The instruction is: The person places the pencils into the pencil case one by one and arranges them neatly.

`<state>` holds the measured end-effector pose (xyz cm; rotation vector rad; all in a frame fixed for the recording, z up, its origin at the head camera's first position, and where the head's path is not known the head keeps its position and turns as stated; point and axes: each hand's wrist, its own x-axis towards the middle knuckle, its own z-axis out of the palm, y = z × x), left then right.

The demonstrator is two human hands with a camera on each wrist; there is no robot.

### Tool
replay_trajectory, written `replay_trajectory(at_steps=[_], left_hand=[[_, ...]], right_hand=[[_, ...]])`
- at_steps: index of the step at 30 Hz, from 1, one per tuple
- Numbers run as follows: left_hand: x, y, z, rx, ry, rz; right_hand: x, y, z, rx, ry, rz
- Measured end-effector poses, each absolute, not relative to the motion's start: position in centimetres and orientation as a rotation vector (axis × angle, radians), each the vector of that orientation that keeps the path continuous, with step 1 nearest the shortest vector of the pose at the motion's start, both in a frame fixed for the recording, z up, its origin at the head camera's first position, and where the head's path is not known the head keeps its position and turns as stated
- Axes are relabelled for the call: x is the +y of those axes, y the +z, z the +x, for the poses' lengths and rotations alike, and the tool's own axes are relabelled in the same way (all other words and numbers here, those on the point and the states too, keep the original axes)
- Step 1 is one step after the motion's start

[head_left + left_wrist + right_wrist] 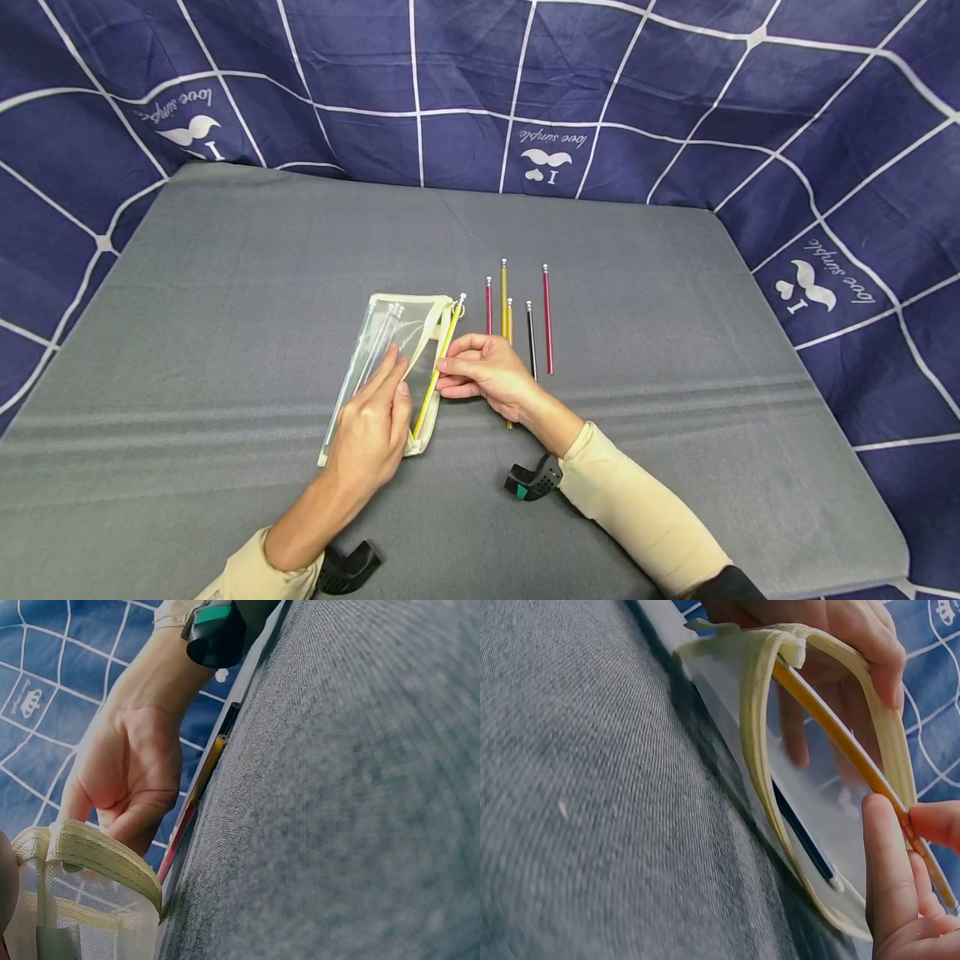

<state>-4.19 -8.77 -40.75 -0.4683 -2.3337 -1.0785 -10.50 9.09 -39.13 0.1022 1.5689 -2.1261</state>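
Observation:
A clear mesh pencil case [408,298] with pale yellow zip edging lies on the table, its mouth gaping toward the right. My left hand [371,425] holds the mouth's upper edge, fingers stretched over the case and thumb at the edging. In the right wrist view those fingers show through the clear wall. Between thumb and fingers, my right hand [487,371] pinches a yellow pencil [427,404]. The pencil slants along the mouth, one end at the case's near corner, the other beside the zip ring. Inside the case, a dark pencil [806,836] shows.
Right of the case lie several pencils: a red one [547,321], a black one [531,333], and others partly behind my right hand. The grey tabletop [675,467] is bounded by a blue checked cloth [465,75]. Black wrist devices [534,479] are on both wrists.

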Motion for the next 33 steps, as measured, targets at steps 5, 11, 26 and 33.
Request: replay_trajectory(at_steps=[5, 11, 26, 33], left_hand=[[-8.8, -40.8, -4.2, -2.331, -1.08, -0.465], [-8.8, -40.7, -4.2, -2.326, -1.08, -0.468], [-8.7, -40.6, -4.2, -2.322, -1.084, -0.48], [-8.8, -40.6, -4.1, -2.333, -1.08, -0.479]], right_hand=[[8.6, -39.2, -10.5, 1.567, -2.112, 0.143], [8.1, -39.4, -10.5, 1.572, -2.106, 0.169], [7.7, -39.5, -10.4, 1.546, -2.083, 0.234], [7.5, -39.6, -10.3, 1.499, -2.086, 0.16]])
